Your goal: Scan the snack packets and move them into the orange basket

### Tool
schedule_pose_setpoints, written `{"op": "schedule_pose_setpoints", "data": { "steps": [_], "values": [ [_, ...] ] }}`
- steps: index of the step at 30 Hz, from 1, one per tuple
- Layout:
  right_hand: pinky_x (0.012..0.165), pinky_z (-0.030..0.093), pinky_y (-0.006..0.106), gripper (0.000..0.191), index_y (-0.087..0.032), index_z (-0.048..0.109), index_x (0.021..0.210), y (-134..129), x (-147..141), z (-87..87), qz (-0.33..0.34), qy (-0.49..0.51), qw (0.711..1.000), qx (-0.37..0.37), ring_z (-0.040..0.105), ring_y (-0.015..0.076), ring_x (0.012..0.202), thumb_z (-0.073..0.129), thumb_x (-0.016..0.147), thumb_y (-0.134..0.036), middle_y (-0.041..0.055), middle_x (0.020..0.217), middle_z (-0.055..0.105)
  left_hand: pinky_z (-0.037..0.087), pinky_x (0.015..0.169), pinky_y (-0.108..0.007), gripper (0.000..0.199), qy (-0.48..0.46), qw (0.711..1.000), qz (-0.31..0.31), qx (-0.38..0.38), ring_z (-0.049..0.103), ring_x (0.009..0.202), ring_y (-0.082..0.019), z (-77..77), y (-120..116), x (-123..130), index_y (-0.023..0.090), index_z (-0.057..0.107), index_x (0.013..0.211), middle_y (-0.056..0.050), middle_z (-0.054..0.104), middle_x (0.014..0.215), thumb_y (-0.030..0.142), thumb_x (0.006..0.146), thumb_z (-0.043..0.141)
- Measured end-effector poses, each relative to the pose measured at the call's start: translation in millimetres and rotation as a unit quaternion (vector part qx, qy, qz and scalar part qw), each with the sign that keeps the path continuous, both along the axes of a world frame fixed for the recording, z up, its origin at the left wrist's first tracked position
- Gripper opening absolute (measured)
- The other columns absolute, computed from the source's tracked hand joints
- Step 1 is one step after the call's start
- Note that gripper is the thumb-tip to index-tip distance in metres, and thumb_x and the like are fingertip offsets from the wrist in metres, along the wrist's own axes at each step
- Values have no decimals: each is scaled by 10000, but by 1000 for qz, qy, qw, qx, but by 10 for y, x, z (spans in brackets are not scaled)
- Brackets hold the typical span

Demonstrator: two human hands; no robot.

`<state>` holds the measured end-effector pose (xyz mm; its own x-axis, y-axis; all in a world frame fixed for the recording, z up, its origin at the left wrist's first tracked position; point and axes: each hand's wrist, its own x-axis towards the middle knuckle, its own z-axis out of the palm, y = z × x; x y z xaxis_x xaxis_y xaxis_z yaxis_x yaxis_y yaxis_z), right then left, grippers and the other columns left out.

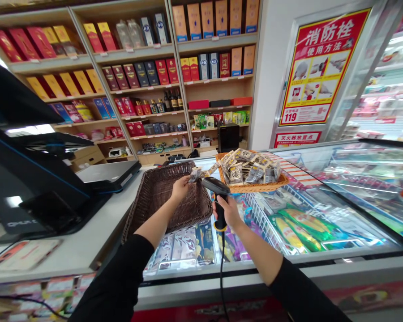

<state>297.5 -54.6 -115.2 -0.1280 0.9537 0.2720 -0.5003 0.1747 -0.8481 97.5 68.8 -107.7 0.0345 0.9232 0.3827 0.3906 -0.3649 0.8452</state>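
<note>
My left hand (180, 188) pinches a small snack packet (195, 174) above the right side of a dark brown wicker basket (154, 192). My right hand (229, 210) grips a black barcode scanner (218, 188) by its handle, with its head turned left toward the packet. A black cord (222, 277) hangs down from the scanner. Just beyond it, an orange-brown wicker tray (255, 188) holds a heap of similar small packets (246, 167). A few packets (210, 170) lie near the tray's left edge, close behind the scanner head.
Both baskets rest on a glass-topped chest freezer (322, 197) with bagged frozen goods and white wire baskets (268, 223) inside. At left, a checkout machine (36, 179) and a flat weighing plate (110, 172) stand on a counter (110, 223). Shelves of boxed goods (151, 71) line the back.
</note>
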Motion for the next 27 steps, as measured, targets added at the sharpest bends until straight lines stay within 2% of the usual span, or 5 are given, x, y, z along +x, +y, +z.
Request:
{"op": "schedule_pose_setpoints", "data": {
  "steps": [9,13,17,21,27],
  "values": [
    [314,356,202,404,-173,547,796,2,0,5,-4,2,1000,-17,478,92,319,680,705,-543,-43,520,560,497,935,-364,358,46,998,31,26,670,1001,-215,3,-27,0,142,669,1070,-65,732,1024,94,732,563],
    [316,367,215,430,-179,547,814,41,92,-6,-30,31,998,-42,473,103,320,688,681,-563,-50,501,554,470,967,-337,402,141,978,98,117,639,1063,-207,314,-131,128,175,636,1179,-46,699,1129,108,803,511],
    [304,373,221,433,-194,509,715,62,369,-17,-117,78,986,-86,466,104,320,697,649,-580,-49,486,544,458,982,-311,473,236,948,71,200,618,1105,-196,775,-205,580,199,552,1306,-47,647,1231,89,864,422],
    [308,381,216,456,-198,497,701,4,807,-59,-180,102,973,-105,471,105,324,717,610,-586,-48,480,546,446,1005,-304,631,380,890,-20,252,493,1265,-186,968,-144,1233,266,454,1387,-13,495,1410,-7,824,381],
    [309,389,227,442,-204,492,716,-161,1447,-183,-259,97,952,-129,480,113,332,715,619,-573,-49,491,549,270,1138,-425,590,570,764,-111,280,371,1358,-209,709,131,1860,267,473,1368,-31,477,1426,15,839,403]
  ]
}}
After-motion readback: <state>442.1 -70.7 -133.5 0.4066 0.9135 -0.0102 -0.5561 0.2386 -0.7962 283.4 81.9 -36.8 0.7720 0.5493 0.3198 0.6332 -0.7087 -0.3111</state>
